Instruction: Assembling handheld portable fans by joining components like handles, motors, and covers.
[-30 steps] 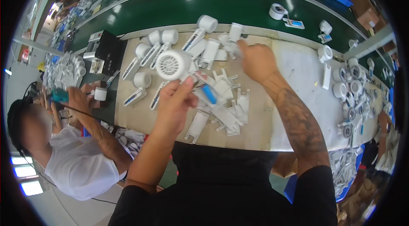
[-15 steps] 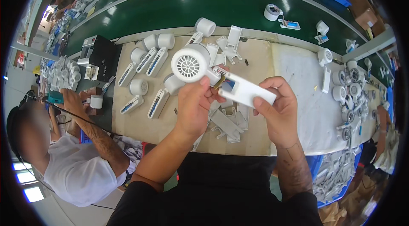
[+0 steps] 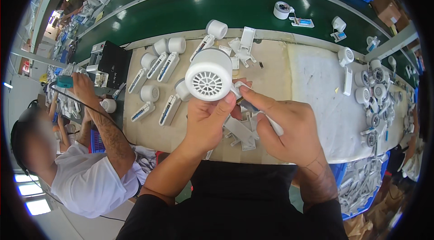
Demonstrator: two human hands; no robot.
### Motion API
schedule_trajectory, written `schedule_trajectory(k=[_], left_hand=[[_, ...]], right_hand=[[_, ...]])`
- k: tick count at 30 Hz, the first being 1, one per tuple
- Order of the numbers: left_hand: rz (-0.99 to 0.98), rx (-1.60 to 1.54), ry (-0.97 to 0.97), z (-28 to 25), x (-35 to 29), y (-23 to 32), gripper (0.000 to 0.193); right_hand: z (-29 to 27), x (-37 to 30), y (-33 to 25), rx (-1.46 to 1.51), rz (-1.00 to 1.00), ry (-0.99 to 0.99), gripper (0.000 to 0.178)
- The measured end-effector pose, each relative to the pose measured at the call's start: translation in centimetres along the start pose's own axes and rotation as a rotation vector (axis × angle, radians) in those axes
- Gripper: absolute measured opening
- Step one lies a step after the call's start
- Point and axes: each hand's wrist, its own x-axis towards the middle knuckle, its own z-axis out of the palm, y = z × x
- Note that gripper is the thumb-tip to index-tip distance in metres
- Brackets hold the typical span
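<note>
Over the bench, my left hand [image 3: 205, 120] grips a white handheld fan [image 3: 209, 79] just below its round head, thumb against the neck. The head's slotted grille faces me. My right hand [image 3: 291, 131] is closed around the handle [image 3: 274, 124], its index finger pressed on the joint near the neck; the handle is mostly covered by my fingers. Beneath my hands lie loose white plastic handle shells [image 3: 242, 131]. To the left are several fans with opened handles [image 3: 169, 109], blue parts showing inside.
A green conveyor [image 3: 235, 9] runs behind the bench, carrying a fan with an open handle [image 3: 282, 10]. More fans [image 3: 373, 86] crowd the right side, above a blue crate [image 3: 361, 185] of white parts. At left, a co-worker [image 3: 86, 167] holds a teal corded tool [image 3: 64, 81] near a black machine [image 3: 108, 63].
The fan's handle has turned edge-on and tipped downward. My right hand has moved in toward the neck, index finger now on the joint. The co-worker's tool has risen.
</note>
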Motion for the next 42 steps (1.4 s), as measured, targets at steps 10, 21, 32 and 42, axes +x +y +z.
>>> schedule_trajectory(k=[10, 21, 32, 42], left_hand=[[0.000, -0.050, 0.102, 0.3, 0.9, -0.5, 0.033], [-0.019, -0.234, 0.042, 1.1, 0.1, -0.8, 0.045], [0.027, 0.263, 0.284, 1.1, -0.1, -2.1, 0.036], [0.026, -0.005, 0.108, -1.0, 0.1, -4.0, 0.038]], right_hand=[[-0.7, -1.1, 1.3, 0.355, 0.088, 0.185, 0.053], [3.1, -1.5, 2.0, 0.794, 0.281, 0.359, 0.021], [4.9, -2.9, 2.8, 0.361, 0.251, 0.608, 0.029], [5.9, -3.7, 3.7, 0.624, 0.220, 0.392, 0.033]])
